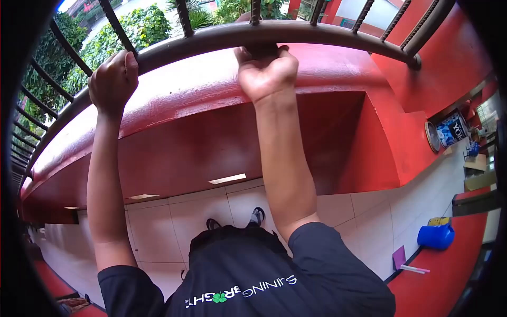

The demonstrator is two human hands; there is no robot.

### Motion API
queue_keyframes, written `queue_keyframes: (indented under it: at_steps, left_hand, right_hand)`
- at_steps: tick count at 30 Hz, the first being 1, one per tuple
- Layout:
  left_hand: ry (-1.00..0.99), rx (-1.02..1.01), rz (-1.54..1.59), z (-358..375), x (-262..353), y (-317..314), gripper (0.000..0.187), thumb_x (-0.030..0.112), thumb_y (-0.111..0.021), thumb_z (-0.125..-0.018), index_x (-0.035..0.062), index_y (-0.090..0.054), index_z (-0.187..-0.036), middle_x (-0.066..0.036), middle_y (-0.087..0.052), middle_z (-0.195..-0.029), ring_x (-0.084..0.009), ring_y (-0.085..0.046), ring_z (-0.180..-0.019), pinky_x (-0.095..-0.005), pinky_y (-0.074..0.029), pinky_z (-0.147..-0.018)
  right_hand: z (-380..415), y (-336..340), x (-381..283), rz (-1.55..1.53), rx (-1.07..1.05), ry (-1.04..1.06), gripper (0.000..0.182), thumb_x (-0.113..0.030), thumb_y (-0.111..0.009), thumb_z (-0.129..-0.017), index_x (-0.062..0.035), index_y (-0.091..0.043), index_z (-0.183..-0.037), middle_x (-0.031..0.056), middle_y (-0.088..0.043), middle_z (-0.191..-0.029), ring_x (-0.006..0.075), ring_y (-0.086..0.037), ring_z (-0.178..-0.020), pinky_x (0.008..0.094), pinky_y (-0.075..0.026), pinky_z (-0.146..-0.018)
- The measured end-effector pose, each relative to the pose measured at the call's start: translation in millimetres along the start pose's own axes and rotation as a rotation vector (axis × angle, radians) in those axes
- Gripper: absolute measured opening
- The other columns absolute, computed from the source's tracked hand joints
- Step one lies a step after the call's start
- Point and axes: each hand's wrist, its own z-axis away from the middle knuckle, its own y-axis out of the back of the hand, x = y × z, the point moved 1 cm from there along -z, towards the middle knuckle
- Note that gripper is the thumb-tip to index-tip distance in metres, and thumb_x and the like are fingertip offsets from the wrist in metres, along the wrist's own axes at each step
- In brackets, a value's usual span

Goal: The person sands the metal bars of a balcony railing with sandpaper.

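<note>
A brown metal handrail (327,34) curves across the top of the view, with ridged bars rising from it. My left hand (113,82) is closed on the rail at the left, close beside the foot of a bar. My right hand (268,74) reaches under the rail near the middle, palm up, its fingers curled around it. In that grip a dark, cloth-like piece (261,51) is pressed against the rail's underside; I cannot tell exactly what it is. Directly below the rail runs a glossy red ledge (200,87).
White floor tiles (153,232) lie under my feet. To the right are a blue plastic container (435,236), a purple dustpan-like piece (398,257) and a blue-and-black printed tub (449,131). Green shrubs (134,29) grow beyond the bars.
</note>
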Motion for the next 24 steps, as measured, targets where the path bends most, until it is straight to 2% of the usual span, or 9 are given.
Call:
queue_keyframes:
  at_steps: [3, 7, 9, 11, 12, 15, 16, 21, 24]
  left_hand:
    - [-0.031, 0.052, 0.021, 0.0, -1.8, -2.9, 0.042, 0.039, -0.046, -0.102, 0.0107, -0.066, -0.079, -0.012, -0.067, -0.074, -0.0363, -0.068, -0.066, -0.0461, -0.055, -0.061]
    - [-0.003, 0.052, 0.000, 0.0, 0.9, -0.6, 0.042, 0.039, -0.045, -0.102, 0.0109, -0.065, -0.077, -0.012, -0.067, -0.074, -0.0354, -0.067, -0.065, -0.0456, -0.055, -0.059]
    - [-0.019, 0.044, 0.009, 1.0, 0.8, 0.1, 0.043, 0.039, -0.045, -0.102, 0.0111, -0.065, -0.077, -0.011, -0.067, -0.073, -0.0352, -0.067, -0.064, -0.0451, -0.055, -0.059]
    - [-0.010, 0.036, 0.008, 1.5, 0.1, -1.7, 0.043, 0.039, -0.045, -0.102, 0.0111, -0.065, -0.076, -0.011, -0.067, -0.073, -0.0350, -0.067, -0.063, -0.0449, -0.055, -0.058]
    - [0.001, 0.032, 0.012, 1.7, -0.2, -2.7, 0.042, 0.039, -0.045, -0.102, 0.0111, -0.064, -0.076, -0.011, -0.067, -0.073, -0.0349, -0.067, -0.063, -0.0447, -0.055, -0.058]
    - [-0.014, 0.072, 0.012, 1.2, 1.2, -2.1, 0.042, 0.038, -0.046, -0.102, 0.0112, -0.063, -0.075, -0.011, -0.067, -0.072, -0.0343, -0.067, -0.062, -0.0447, -0.054, -0.058]
    - [-0.013, 0.073, 0.012, 0.3, 1.1, -1.8, 0.042, 0.038, -0.046, -0.102, 0.0112, -0.063, -0.075, -0.011, -0.067, -0.072, -0.0343, -0.067, -0.062, -0.0447, -0.054, -0.058]
    - [-0.041, 0.081, 0.003, 1.1, -3.1, -3.7, 0.040, 0.038, -0.046, -0.101, 0.0120, -0.062, -0.075, -0.010, -0.066, -0.070, -0.0331, -0.067, -0.061, -0.0448, -0.054, -0.057]
    - [-0.055, 0.099, 0.007, 2.3, -3.3, -5.4, 0.040, 0.038, -0.046, -0.101, 0.0125, -0.062, -0.075, -0.009, -0.065, -0.069, -0.0322, -0.067, -0.060, -0.0437, -0.055, -0.056]
  right_hand:
    - [-13.5, -7.0, -47.3, 0.053, -0.046, 0.072, 0.045, -0.023, -0.023, -0.106, 0.0024, -0.055, -0.125, 0.0213, -0.066, -0.116, 0.0369, -0.065, -0.111, 0.0554, -0.053, -0.102]
    - [-10.2, -7.9, -13.5, 0.060, 0.058, 0.186, 0.043, -0.022, -0.025, -0.106, -0.0007, -0.059, -0.123, 0.0195, -0.067, -0.116, 0.0353, -0.067, -0.106, 0.0551, -0.054, -0.101]
    - [-6.1, 5.1, 8.5, -0.075, 0.051, 0.003, 0.046, -0.026, -0.026, -0.108, 0.0000, -0.061, -0.124, 0.0195, -0.069, -0.116, 0.0354, -0.067, -0.108, 0.0546, -0.055, -0.099]
    - [-27.3, 2.0, -56.7, -0.247, -0.085, -0.141, 0.044, -0.019, -0.028, -0.106, 0.0024, -0.063, -0.122, 0.0221, -0.069, -0.118, 0.0387, -0.064, -0.114, 0.0579, -0.051, -0.102]
    - [-23.7, -9.0, -73.8, -0.076, 0.049, 0.036, 0.052, -0.023, -0.021, -0.109, 0.0056, -0.062, -0.120, 0.0207, -0.070, -0.112, 0.0355, -0.067, -0.105, 0.0569, -0.054, -0.098]
    - [-30.4, 3.7, -23.3, -0.068, -0.020, 0.063, 0.048, -0.033, -0.031, -0.108, -0.0025, -0.066, -0.121, 0.0174, -0.072, -0.111, 0.0334, -0.069, -0.100, 0.0544, -0.056, -0.092]
    - [-21.8, 7.3, 19.7, -0.034, 0.125, 0.016, 0.043, -0.034, -0.038, -0.105, -0.0055, -0.068, -0.117, 0.0157, -0.073, -0.111, 0.0318, -0.069, -0.100, 0.0519, -0.056, -0.091]
    - [-22.3, -19.6, -61.9, -0.009, 0.131, -0.087, 0.039, -0.021, -0.032, -0.105, -0.0020, -0.066, -0.111, 0.0165, -0.071, -0.106, 0.0313, -0.069, -0.103, 0.0586, -0.052, -0.101]
    - [-18.4, -6.2, -3.1, 0.073, 0.136, 0.067, 0.042, -0.023, -0.033, -0.106, -0.0026, -0.067, -0.117, 0.0165, -0.072, -0.108, 0.0310, -0.069, -0.101, 0.0540, -0.052, -0.096]
